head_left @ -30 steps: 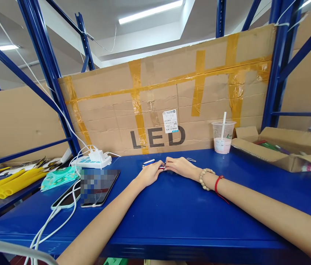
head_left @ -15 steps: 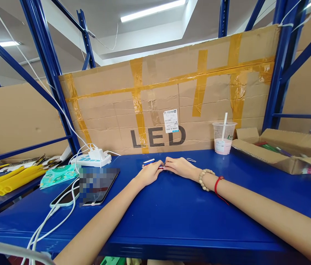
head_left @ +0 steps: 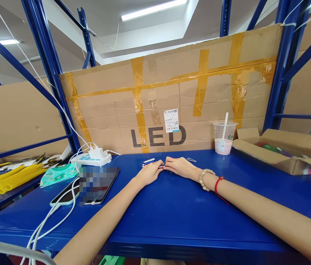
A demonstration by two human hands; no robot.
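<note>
Front-left corner of the counter (head_left: 172,217): white cables (head_left: 35,235) droop over the front edge. They run across the phone (head_left: 67,195), next to the tablet (head_left: 103,187); probably parked there to charge near the outlet.

Mid-counter, toward the back edge: left hand (head_left: 150,173) and right hand (head_left: 181,167) meet over the red piece (head_left: 161,167). Left fingers curl together and look to pinch it; right fingers are bunched, tips apparently pinching its other end. Contact partly hidden. Two-handed hold probably because the part is small and needs steadying; forearms reach in from the front edge.

Red piece: slim, shiny, pen-like, lying roughly parallel to the back edge. A thin end shows left of the left hand; can't tell if it's the same part.

Just beyond the hands: blue-and-silver piece (head_left: 149,161) and a metal clip (head_left: 191,160), likely within easy reach on purpose.

Back edge: power strip (head_left: 106,160) left, cup with straw (head_left: 223,143) right, open carton (head_left: 274,158) at the back-right corner. Cardboard panel (head_left: 111,125) stands behind, probably as a divider.
</note>
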